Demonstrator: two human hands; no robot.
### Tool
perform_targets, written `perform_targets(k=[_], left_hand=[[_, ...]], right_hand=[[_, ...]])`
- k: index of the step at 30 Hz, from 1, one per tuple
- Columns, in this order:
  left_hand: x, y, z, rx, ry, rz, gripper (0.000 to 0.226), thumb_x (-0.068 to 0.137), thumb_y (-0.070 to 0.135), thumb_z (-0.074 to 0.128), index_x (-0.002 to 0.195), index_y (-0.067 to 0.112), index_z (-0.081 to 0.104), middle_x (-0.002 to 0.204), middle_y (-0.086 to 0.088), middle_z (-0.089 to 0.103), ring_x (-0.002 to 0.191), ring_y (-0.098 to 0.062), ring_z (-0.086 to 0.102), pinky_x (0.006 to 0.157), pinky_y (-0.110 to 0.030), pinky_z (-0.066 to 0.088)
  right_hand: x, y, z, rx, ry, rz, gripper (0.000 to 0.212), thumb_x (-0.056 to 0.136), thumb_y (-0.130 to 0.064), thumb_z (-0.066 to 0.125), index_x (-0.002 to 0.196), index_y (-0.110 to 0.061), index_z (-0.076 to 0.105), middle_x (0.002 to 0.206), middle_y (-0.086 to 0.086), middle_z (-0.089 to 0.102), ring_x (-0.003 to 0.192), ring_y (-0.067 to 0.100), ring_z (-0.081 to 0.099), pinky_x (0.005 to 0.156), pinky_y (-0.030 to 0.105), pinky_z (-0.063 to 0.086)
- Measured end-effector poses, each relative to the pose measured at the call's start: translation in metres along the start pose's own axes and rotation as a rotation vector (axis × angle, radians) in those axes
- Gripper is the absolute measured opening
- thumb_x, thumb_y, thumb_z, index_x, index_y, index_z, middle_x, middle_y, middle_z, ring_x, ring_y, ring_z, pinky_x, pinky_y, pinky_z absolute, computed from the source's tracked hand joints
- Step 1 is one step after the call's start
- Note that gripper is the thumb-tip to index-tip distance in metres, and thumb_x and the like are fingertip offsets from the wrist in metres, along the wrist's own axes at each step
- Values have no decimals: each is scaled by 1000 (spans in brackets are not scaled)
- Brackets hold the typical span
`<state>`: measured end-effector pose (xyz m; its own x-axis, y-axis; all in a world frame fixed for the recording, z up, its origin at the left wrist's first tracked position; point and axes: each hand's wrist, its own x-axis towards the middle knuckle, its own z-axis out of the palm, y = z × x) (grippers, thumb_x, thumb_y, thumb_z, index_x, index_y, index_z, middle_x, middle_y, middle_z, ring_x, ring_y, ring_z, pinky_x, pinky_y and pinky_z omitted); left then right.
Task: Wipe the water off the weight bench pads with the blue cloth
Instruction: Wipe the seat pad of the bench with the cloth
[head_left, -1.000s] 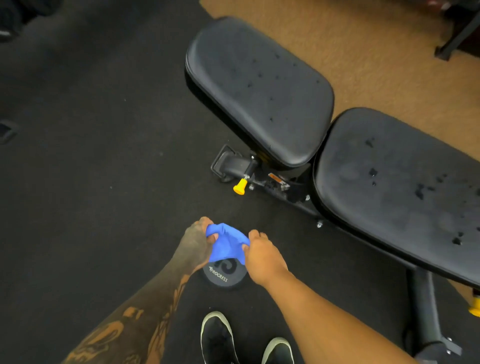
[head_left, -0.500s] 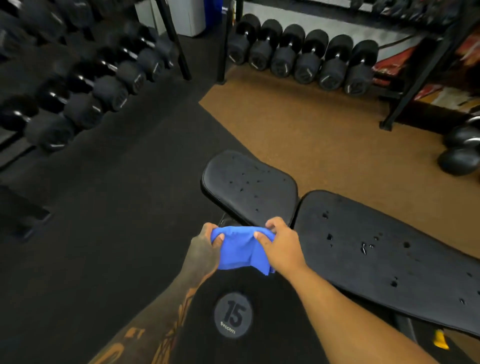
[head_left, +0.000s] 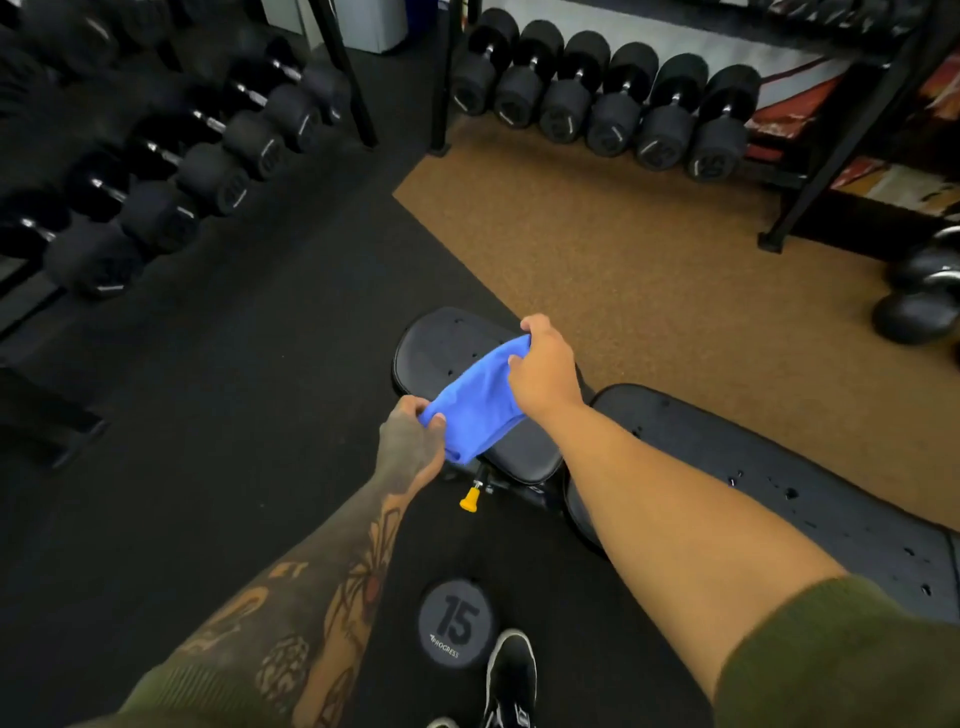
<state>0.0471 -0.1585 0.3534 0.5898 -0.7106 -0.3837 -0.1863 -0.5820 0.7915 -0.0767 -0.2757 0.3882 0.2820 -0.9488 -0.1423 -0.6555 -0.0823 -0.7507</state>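
The blue cloth (head_left: 475, 400) is stretched between both hands above the smaller black seat pad (head_left: 431, 345) of the weight bench. My left hand (head_left: 410, 441) pinches its near lower corner at the pad's front edge. My right hand (head_left: 543, 369) grips its far upper corner over the pad's right side. The longer back pad (head_left: 810, 499) runs off to the right, dotted with water drops. A few drops also show on the seat pad's far part; the cloth hides the pad's middle.
A yellow adjustment knob (head_left: 468, 500) sticks out under the seat pad. A "15" dumbbell (head_left: 456, 630) stands on the black mat by my shoe (head_left: 511, 675). Dumbbell racks line the left (head_left: 208, 156) and the back (head_left: 608, 109). Kettlebells (head_left: 919, 306) sit at the right on brown flooring.
Both hands have carried the cloth forward and pulled it apart over the seat pad, the right hand going farther out. The view has stayed raised toward the racks.
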Motion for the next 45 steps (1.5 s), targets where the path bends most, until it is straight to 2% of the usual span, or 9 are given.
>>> perform_targets(k=[5,15,22,25,29,32,35,40,45], left_hand=[[37,6,21,8,52,-68,10,89,12,51,97,8,57,89,-5,61,67,-14,54,54,-25,43],[90,-11,44,-59,58,-157,8,91,15,55,99,12,54,91,-4,62,70,-13,57,54,-26,43],[119,-29,45,70,22,-70,9,92,16,53,99,10,51,91,-9,62,71,-17,58,57,-27,43],[123,-30,41,374,16,26,16,93,28,52,94,13,47,85,-7,60,76,-27,59,66,-35,45],[134,-30,29,601,293,238,24,89,35,55,101,14,57,102,-7,55,97,-29,52,82,-46,41],[168,-20,17,343,249,138,39,95,32,47,132,19,50,133,-10,49,121,-31,45,100,-49,35],[214,-18,9,-109,4,-87,42,100,30,35,141,22,45,144,-7,48,130,-24,46,112,-33,29],[239,-15,7,-345,-248,-253,36,101,27,37,129,27,58,121,-1,68,106,-18,67,95,-40,53],[239,-9,12,-424,-308,-241,37,102,24,36,134,26,55,123,3,66,109,-14,65,94,-35,52]], right_hand=[[51,7,22,-75,-35,-71,49,92,2,43,140,-10,39,138,13,43,123,29,46,100,39,42],[109,23,74,-239,-97,-163,47,92,6,43,134,-14,41,125,8,44,111,23,47,80,35,44],[138,29,101,-253,-64,-138,47,92,3,46,135,-15,41,124,7,43,111,24,48,80,41,48],[135,32,112,-279,10,-119,54,93,-9,55,143,-17,35,140,7,36,126,25,39,96,39,43],[112,38,135,-368,20,-52,58,100,-33,45,150,-16,24,161,14,7,147,32,9,119,44,14],[99,50,151,-390,-79,19,63,102,-43,32,155,-18,10,163,14,-7,149,32,-6,121,46,5],[97,58,160,-427,-116,38,65,101,-49,26,156,-22,2,162,12,-14,149,30,-13,120,46,1],[110,55,168,-423,-110,27,63,101,-49,21,155,-25,-3,161,13,-19,147,30,-22,120,44,-6],[115,42,183,-445,-45,-25,60,99,-46,11,155,-27,-1,161,16,-16,147,35,-18,118,45,-8]])
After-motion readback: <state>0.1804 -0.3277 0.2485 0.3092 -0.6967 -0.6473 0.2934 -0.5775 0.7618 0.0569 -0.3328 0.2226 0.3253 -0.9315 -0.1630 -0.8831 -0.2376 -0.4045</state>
